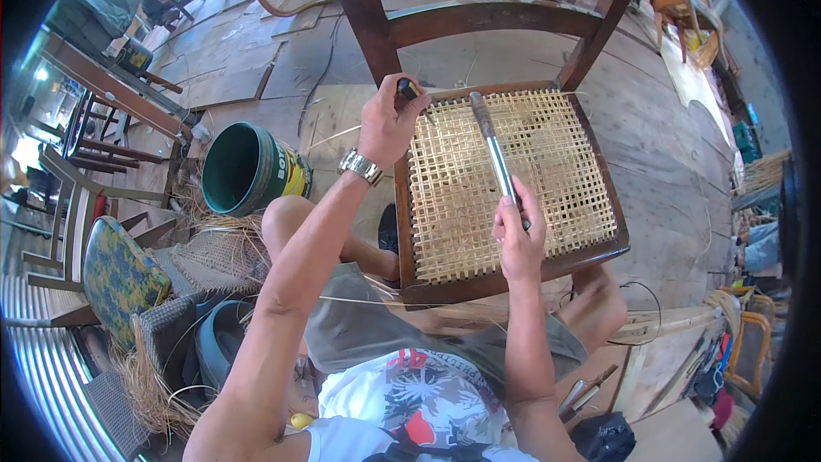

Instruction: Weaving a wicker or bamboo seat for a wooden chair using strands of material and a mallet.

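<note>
A wooden chair with a dark brown frame (pixel 505 19) stands before me, its seat woven in open cane (pixel 479 197). At the seat's far left corner, my left hand (pixel 392 124) is closed around a black-and-yellow tool handle (pixel 409 88). A thin metal tip points from that fist down to the seat's edge; whether it is an awl or a screwdriver I cannot tell. My right hand (pixel 520 235) grips the near end of a shiny metal bar (pixel 498 158) with a brown far end. This bar slants over the cane, its far end near the seat's back edge.
A green bucket (pixel 265 169) lies tilted left of my knee. Cane strands (pixel 154 376) and a patterned cushioned seat (pixel 124 278) are at the left. Several tools (pixel 581 398) lie by my right thigh. Another wooden chair (pixel 676 0) stands at the far right.
</note>
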{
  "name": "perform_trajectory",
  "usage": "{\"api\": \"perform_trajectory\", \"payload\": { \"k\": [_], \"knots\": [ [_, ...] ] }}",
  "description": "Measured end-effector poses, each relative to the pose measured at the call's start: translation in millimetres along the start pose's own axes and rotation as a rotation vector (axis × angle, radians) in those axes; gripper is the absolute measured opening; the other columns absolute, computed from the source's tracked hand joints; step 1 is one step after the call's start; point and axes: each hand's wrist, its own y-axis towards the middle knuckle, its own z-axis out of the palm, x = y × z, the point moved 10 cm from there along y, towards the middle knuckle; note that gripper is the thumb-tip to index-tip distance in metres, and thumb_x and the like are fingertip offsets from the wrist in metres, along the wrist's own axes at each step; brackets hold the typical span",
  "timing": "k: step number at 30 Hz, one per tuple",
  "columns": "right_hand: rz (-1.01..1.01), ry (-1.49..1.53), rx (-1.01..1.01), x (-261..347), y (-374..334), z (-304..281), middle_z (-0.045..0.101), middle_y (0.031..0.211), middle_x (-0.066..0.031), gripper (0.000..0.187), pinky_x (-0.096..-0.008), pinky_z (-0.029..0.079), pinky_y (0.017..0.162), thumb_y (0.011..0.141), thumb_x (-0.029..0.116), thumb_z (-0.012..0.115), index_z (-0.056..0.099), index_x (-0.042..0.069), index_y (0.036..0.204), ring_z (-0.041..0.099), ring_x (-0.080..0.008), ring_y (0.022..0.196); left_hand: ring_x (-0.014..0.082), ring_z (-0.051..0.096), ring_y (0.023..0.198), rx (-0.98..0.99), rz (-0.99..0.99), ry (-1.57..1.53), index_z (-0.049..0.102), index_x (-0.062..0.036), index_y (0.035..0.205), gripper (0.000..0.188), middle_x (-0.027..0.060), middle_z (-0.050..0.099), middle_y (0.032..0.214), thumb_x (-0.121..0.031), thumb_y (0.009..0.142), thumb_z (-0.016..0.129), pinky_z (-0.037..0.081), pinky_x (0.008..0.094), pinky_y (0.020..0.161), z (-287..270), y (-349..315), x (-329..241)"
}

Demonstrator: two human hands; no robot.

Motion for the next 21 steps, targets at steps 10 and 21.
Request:
{"api": "perform_trajectory", "payload": {
  "k": [10,21],
  "knots": [
    [0.024,-0.048,0.022,-9,7,15,0.056,0.083,0.0016,0.04,-0.0188,0.041,0.054,0.108,0.019,0.057,0.055,0.001,0.144,0.05,-0.0017,0.066,0.021,0.068,0.072,0.058,0.055,0.024,0.059,-0.0061,0.111,0.025,0.0103,0.071,0.084,-0.011,0.094,0.077,0.052,0.0354,0.066,7,9,-1],
    [-0.013,-0.055,-0.062,-12,14,7,0.056,0.083,0.0015,0.042,-0.0205,0.039,0.052,0.109,0.02,0.055,0.054,0.0,0.146,0.047,-0.0024,0.063,0.0245,0.07,0.076,0.095,0.071,-0.002,0.059,-0.0066,0.115,0.027,0.0116,0.072,0.088,-0.013,0.095,0.076,0.054,0.0362,0.07,3,8,-11]
  ]
}}
